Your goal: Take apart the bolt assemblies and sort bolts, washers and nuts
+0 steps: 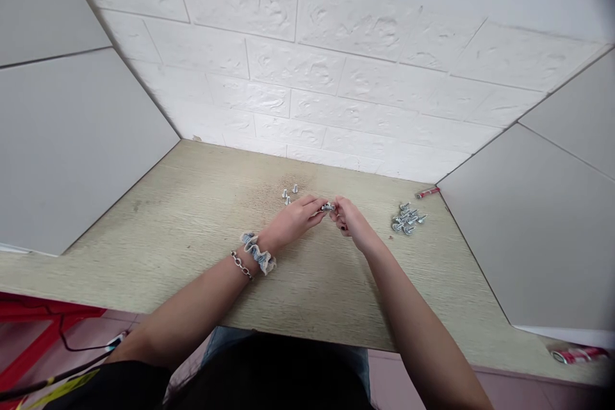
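Note:
A silver bolt (328, 207) is held over the middle of the table, between my two hands. The fingers of my left hand (303, 214) pinch it from the left. From the other side my right hand (350, 219) has its thumb and fingertips closed at the bolt's right end; whether a nut is on it is too small to tell. Just beyond my left hand, three silver bolts (287, 200) stand upright on the table. To the right of my right hand lies a loose pile of several silver bolts (407, 218).
The pale wooden table (192, 205) meets a white brick-patterned wall (317, 83) at the back. Grey panels (86, 154) flank both sides. A red tube-like object (426, 193) lies behind the pile, and a red can-like object (579, 355) sits at the lower right.

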The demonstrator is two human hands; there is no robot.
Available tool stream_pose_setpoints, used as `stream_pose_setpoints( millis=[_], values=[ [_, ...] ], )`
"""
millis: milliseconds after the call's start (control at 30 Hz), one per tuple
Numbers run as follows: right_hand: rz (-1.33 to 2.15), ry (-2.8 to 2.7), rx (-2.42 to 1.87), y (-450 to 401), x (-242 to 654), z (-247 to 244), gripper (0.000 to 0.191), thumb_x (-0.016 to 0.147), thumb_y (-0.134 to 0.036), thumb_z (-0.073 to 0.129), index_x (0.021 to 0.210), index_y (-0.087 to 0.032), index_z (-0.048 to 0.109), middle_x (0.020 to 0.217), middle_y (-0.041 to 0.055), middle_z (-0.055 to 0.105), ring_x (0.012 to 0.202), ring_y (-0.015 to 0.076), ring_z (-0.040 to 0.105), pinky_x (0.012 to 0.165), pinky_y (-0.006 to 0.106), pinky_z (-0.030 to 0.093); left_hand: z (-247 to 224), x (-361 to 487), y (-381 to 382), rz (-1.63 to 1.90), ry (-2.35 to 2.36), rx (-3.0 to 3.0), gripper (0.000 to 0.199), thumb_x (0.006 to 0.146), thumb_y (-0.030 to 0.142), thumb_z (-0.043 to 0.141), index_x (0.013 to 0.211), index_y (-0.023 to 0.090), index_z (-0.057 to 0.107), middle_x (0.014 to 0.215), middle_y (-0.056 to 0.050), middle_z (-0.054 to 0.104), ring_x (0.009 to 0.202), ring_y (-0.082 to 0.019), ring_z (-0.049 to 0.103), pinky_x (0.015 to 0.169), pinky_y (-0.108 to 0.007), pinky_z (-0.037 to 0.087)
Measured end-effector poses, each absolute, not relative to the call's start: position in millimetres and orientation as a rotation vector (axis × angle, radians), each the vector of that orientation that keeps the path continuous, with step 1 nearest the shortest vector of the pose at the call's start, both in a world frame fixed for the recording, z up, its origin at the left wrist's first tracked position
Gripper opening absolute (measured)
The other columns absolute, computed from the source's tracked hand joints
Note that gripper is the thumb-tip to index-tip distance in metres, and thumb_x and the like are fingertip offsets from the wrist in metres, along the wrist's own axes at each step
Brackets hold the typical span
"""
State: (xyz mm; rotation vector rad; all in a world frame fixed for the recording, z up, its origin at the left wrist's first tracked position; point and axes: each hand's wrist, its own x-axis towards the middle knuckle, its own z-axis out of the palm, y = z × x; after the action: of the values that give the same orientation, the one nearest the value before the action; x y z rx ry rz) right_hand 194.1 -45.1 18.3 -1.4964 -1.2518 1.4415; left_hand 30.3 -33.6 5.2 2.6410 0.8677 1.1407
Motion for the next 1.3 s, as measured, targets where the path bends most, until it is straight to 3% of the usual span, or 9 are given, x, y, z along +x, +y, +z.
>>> stream_pose_setpoints(
  millis=[133, 233, 333, 433, 600, 800, 1033, 1167, 1300],
  values=[
    [1.398, -1.379, -1.523, -47.3, 193.6, 18.8, 0.044, 0.078, -0.055, 0.034, 0.056, -0.017, 0.036, 0.049, -0.0023, 0.033, 0.041, 0.0055, 0.027, 0.038, 0.020, 0.014, 6.0, 30.0, -33.8, 1.144, 0.858, 2.635, 0.024, 0.087, 0.020, 0.046, 0.109, 0.012, 0.051, 0.095, -0.008, 0.059, 0.087, -0.014, 0.058, 0.078, -0.027, 0.050],
    [1.493, -1.279, -1.437, -47.4, 193.5, 22.1, 0.023, 0.071, -0.039, 0.047, 0.069, -0.019, 0.036, 0.054, -0.0050, 0.036, 0.040, 0.0046, 0.024, 0.038, 0.019, 0.011, 7.4, 30.2, -34.2, 1.161, 0.835, 2.632, 0.023, 0.087, 0.020, 0.045, 0.108, 0.012, 0.052, 0.094, -0.008, 0.059, 0.088, -0.014, 0.058, 0.078, -0.026, 0.050],
    [1.546, -1.158, -1.421, -45.8, 193.4, 24.6, 0.024, 0.064, -0.030, 0.048, 0.083, -0.024, 0.034, 0.061, -0.0070, 0.043, 0.038, 0.0043, 0.022, 0.037, 0.017, 0.009, 7.8, 30.4, -34.2, 1.156, 0.830, 2.640, 0.022, 0.087, 0.020, 0.045, 0.107, 0.012, 0.052, 0.093, -0.007, 0.059, 0.087, -0.014, 0.058, 0.078, -0.026, 0.050],
    [1.528, -1.173, -1.504, -44.6, 193.7, 22.6, 0.023, 0.073, -0.043, 0.039, 0.077, -0.021, 0.037, 0.059, -0.0047, 0.044, 0.038, 0.0047, 0.024, 0.036, 0.018, 0.011, 6.8, 30.3, -34.0, 1.150, 0.848, 2.645, 0.022, 0.087, 0.020, 0.046, 0.107, 0.012, 0.052, 0.094, -0.008, 0.059, 0.088, -0.014, 0.058, 0.079, -0.026, 0.049],
    [1.453, -1.335, -1.594, -46.4, 194.4, 17.9, 0.049, 0.077, -0.060, 0.030, 0.056, -0.017, 0.037, 0.048, -0.0022, 0.034, 0.039, 0.0053, 0.027, 0.037, 0.020, 0.014, 5.6, 29.9, -33.8, 1.128, 0.861, 2.637, 0.024, 0.088, 0.020, 0.045, 0.109, 0.012, 0.051, 0.096, -0.009, 0.059, 0.089, -0.015, 0.058, 0.079, -0.028, 0.050],
    [1.622, -1.150, -1.382, -47.3, 193.8, 24.0, 0.023, 0.070, -0.040, 0.046, 0.079, -0.022, 0.036, 0.059, -0.0057, 0.043, 0.037, 0.0044, 0.022, 0.037, 0.018, 0.009, 5.6, 29.8, -33.9, 1.107, 0.842, 2.646, 0.023, 0.088, 0.021, 0.044, 0.109, 0.014, 0.051, 0.094, -0.007, 0.058, 0.088, -0.015, 0.058, 0.078, -0.027, 0.049],
    [1.634, -1.229, -1.549, -46.4, 194.4, 18.5, 0.059, 0.077, -0.071, 0.020, 0.059, -0.017, 0.036, 0.045, -0.0034, 0.033, 0.037, 0.0050, 0.023, 0.037, 0.019, 0.011, 5.7, 30.0, -33.9, 1.105, 0.863, 2.637, 0.023, 0.088, 0.020, 0.045, 0.108, 0.013, 0.051, 0.095, -0.008, 0.058, 0.089, -0.015, 0.058, 0.078, -0.027, 0.049],
    [1.619, -1.273, -1.471, -48.6, 195.1, 19.3, 0.050, 0.078, -0.063, 0.033, 0.057, -0.018, 0.034, 0.046, -0.0042, 0.031, 0.039, 0.0049, 0.023, 0.038, 0.020, 0.012, 5.1, 29.8, -32.9, 1.126, 0.850, 2.647, 0.023, 0.087, 0.020, 0.046, 0.108, 0.012, 0.052, 0.094, -0.008, 0.059, 0.087, -0.014, 0.058, 0.078, -0.026, 0.049],
    [1.623, -1.280, -1.373, -50.0, 197.3, 22.6, 0.038, 0.078, -0.054, 0.042, 0.069, -0.018, 0.040, 0.058, -0.0029, 0.043, 0.042, 0.0045, 0.026, 0.039, 0.019, 0.014, 4.8, 29.5, -31.4, 1.157, 0.875, 2.649, 0.023, 0.086, 0.020, 0.047, 0.107, 0.012, 0.052, 0.092, -0.007, 0.059, 0.085, -0.014, 0.058, 0.077, -0.027, 0.049]
  ],
)
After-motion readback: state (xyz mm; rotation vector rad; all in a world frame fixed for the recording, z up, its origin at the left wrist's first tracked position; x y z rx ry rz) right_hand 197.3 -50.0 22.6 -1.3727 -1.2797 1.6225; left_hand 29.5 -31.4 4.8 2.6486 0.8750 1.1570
